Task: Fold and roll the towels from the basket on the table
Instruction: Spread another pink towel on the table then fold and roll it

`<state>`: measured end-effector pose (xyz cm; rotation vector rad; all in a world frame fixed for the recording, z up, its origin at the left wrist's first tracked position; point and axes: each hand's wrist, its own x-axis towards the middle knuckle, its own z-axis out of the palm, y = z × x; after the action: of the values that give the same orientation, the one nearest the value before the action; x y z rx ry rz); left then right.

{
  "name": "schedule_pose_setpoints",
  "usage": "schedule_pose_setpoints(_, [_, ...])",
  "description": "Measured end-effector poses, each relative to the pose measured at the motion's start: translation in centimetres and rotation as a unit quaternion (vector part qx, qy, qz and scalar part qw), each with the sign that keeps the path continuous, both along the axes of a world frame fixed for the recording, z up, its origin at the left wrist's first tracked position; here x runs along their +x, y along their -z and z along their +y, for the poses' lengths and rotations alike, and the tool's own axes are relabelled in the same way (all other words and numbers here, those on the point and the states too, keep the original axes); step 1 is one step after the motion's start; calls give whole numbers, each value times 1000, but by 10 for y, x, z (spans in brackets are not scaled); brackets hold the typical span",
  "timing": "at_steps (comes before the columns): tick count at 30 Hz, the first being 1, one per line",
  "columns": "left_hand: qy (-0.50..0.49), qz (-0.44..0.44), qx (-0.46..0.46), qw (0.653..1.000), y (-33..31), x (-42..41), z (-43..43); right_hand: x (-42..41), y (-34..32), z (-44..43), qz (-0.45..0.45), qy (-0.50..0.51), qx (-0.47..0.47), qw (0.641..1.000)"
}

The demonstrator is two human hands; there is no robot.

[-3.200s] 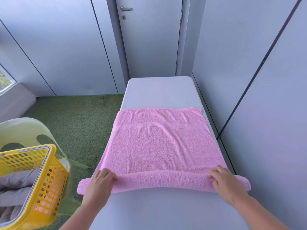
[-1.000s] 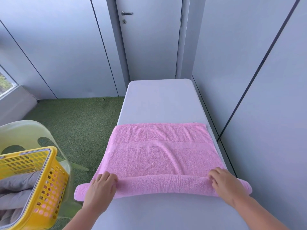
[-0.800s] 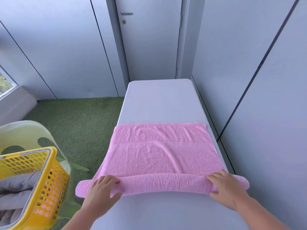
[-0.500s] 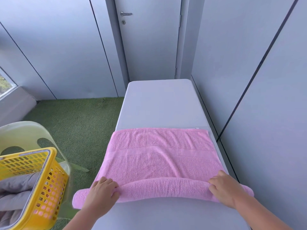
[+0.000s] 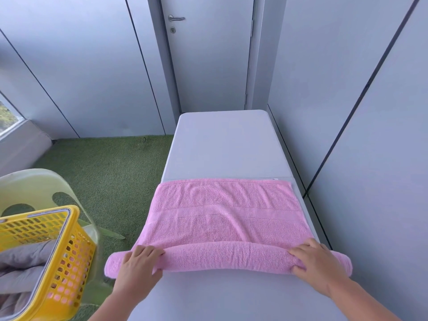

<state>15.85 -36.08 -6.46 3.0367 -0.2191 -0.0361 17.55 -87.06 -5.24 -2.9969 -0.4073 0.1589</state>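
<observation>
Towel (image 5: 227,214): pink terry, lying across the near half of the table (image 5: 227,144). Its far part lies flat with its far edge straight across the tabletop. Its near part is wound into a roll (image 5: 227,257) running left to right. The roll's left end overhangs the table's left edge. Whether its right end is on or past the right edge cannot be told. There is a small white speck at the far right corner, too small to identify.

Left hand (image 5: 139,266): on the roll near its left end, fingers curled over the top and thumb against the near side, grasping it. It hides the cloth beneath, and the forearm is cut off at the bottom edge.

Right hand (image 5: 317,262): on the roll near its right end, with the same hold, fingers over and thumb at the near side. The forearm runs out at the lower right.

Table: grey, long and narrow, close along the right wall. Its near edge is out of view.

Basket (image 5: 62,262): yellow, perforated, to the left of the table and well apart from the towel. It is cut off by the left and bottom edges.

Grey cloth (image 5: 25,258): folded inside the basket and partly hidden by its wall. The number of pieces cannot be told.

Chair (image 5: 34,184): pale green plastic, behind and under the basket, blurred and mostly hidden.

Floor (image 5: 104,172): green turf.

Door (image 5: 208,54): grey, beyond the table's far end, with its top cut off.

Window (image 5: 9,114): only a sliver shows at the left edge.
</observation>
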Motion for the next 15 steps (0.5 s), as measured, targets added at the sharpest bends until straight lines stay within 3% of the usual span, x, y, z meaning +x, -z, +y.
schedule_pose_setpoints(5, [8,-19,18,1000,0,3,-3,13,-6,4,36,-1,-2,999])
schedule_pose_setpoints(10, [-21,-44,22,999,-1,2,-4,14,4,0,-17,24,45,999])
schedule_pose_setpoints(15, [-23,-69,-36,997,-6,-2,-6,7,-2,4,4,48,96,994])
